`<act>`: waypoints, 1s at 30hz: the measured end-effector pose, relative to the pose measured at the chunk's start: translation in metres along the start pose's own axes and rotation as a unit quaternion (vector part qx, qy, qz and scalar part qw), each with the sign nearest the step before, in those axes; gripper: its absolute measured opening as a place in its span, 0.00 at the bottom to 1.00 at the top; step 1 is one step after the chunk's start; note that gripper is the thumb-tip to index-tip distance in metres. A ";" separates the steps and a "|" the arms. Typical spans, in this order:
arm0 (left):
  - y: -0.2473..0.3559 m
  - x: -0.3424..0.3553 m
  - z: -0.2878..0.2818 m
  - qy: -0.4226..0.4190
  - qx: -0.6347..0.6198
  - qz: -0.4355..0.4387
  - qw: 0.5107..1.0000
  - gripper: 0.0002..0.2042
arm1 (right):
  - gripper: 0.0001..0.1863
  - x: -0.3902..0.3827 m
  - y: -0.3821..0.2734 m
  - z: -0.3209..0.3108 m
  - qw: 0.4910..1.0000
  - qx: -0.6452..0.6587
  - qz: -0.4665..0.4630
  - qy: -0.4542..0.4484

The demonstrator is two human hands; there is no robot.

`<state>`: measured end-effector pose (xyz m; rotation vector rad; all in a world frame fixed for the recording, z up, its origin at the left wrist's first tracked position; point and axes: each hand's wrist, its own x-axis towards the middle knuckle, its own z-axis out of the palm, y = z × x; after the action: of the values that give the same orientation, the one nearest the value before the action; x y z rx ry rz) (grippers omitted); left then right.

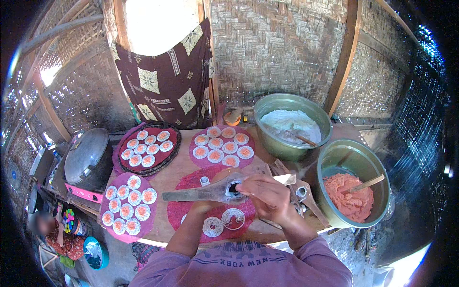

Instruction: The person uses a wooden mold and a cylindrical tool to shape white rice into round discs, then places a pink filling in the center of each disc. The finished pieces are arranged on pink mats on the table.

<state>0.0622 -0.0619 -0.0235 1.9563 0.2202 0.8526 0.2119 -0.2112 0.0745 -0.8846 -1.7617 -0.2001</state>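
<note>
A long wooden hand press (193, 193) with a round hole near its middle is held above a magenta mat (179, 210). My left hand (204, 205) grips it from beneath, with most of its fingers hidden by the wood. At the hole, my right hand (268, 192) is closed with its fingertips pinched together; what they hold, if anything, is hidden. Below on the mat lie a white lacy dough round (213, 227) and, to its right, a thinner ring of strands (233, 219). A small white cylinder (204, 181) stands behind the press.
More wooden press parts (311, 203) lie right of my hand. Two green tubs hold white dough (292, 125) and pink dough (349, 196), each with a stick. Pink-topped rounds cover mats (148, 189) at left and back. A lidded pot (88, 158) stands left; a person (69, 241) sits beyond.
</note>
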 end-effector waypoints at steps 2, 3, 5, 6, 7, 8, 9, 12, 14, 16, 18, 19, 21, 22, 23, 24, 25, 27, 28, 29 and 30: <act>-0.001 -0.002 -0.005 -0.015 -0.014 -0.005 1.000 0.31 | 0.16 0.001 -0.001 -0.005 0.999 0.036 0.012 0.008; -0.002 -0.003 -0.006 -0.021 -0.019 -0.006 1.000 0.31 | 0.16 0.001 -0.002 -0.006 0.999 0.028 0.015 0.003; -0.003 -0.002 -0.006 -0.025 -0.018 -0.005 1.000 0.31 | 0.16 0.002 -0.002 -0.004 0.999 0.033 0.021 -0.004; -0.004 -0.002 -0.005 -0.025 -0.017 -0.003 1.000 0.31 | 0.16 0.002 -0.002 -0.002 0.999 0.038 0.025 -0.005; -0.004 -0.002 -0.005 -0.026 -0.015 -0.003 1.000 0.31 | 0.16 0.001 -0.002 -0.001 0.999 0.035 0.023 -0.001; -0.004 -0.002 -0.004 -0.025 -0.015 -0.003 1.000 0.31 | 0.16 0.001 -0.002 0.000 0.999 0.033 0.021 0.002; -0.004 -0.002 -0.004 -0.024 -0.013 -0.003 1.000 0.31 | 0.17 0.001 -0.001 0.001 0.999 0.035 0.022 0.007; -0.003 -0.003 -0.004 -0.020 -0.012 -0.002 1.000 0.32 | 0.17 0.002 -0.001 0.002 0.999 0.024 0.026 0.012; -0.004 -0.003 -0.004 -0.016 -0.010 0.000 1.000 0.32 | 0.17 0.002 -0.001 0.002 1.000 0.008 0.014 0.008; -0.004 -0.003 -0.004 -0.013 -0.009 -0.001 1.000 0.32 | 0.17 0.003 -0.001 0.002 1.000 0.005 0.014 0.006; -0.005 -0.004 -0.004 -0.008 -0.007 0.000 1.000 0.32 | 0.17 0.003 -0.001 0.002 1.000 0.014 0.027 0.004; -0.005 -0.004 -0.003 -0.006 -0.008 -0.001 1.000 0.32 | 0.17 0.003 -0.001 0.002 1.000 0.014 0.026 0.005; -0.005 -0.004 -0.003 -0.003 -0.007 -0.001 1.000 0.32 | 0.17 0.002 0.000 0.002 1.000 0.015 0.024 0.007; -0.005 -0.005 -0.003 -0.001 -0.006 0.000 1.000 0.32 | 0.19 0.002 0.000 0.002 1.000 0.021 0.014 0.001; -0.005 -0.004 -0.003 0.000 -0.005 0.001 1.000 0.32 | 0.22 0.002 0.001 0.002 1.000 0.028 0.003 -0.005; -0.005 -0.005 -0.003 0.003 -0.005 0.001 1.000 0.32 | 0.25 0.002 0.001 0.002 0.999 0.035 -0.007 -0.006; -0.006 -0.005 -0.003 0.004 -0.006 0.000 1.000 0.32 | 0.25 0.002 0.002 0.002 0.999 0.035 -0.010 -0.014; -0.006 -0.006 -0.003 0.009 -0.005 0.001 1.000 0.32 | 0.24 0.002 0.002 0.002 0.999 0.036 -0.006 -0.020; -0.006 -0.006 -0.003 0.010 -0.005 0.001 1.000 0.32 | 0.24 0.002 0.002 0.002 0.999 0.037 -0.007 -0.019; -0.006 -0.007 -0.003 0.011 -0.005 0.000 1.000 0.32 | 0.24 0.002 0.002 0.002 0.999 0.038 0.000 -0.021; -0.006 -0.007 -0.004 0.012 -0.005 0.000 1.000 0.32 | 0.24 0.002 0.002 0.002 0.999 0.039 0.006 -0.023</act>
<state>0.0557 -0.0596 -0.0308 1.9365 0.2299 0.8766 0.2115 -0.2079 0.0749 -0.8492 -1.7931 -0.1020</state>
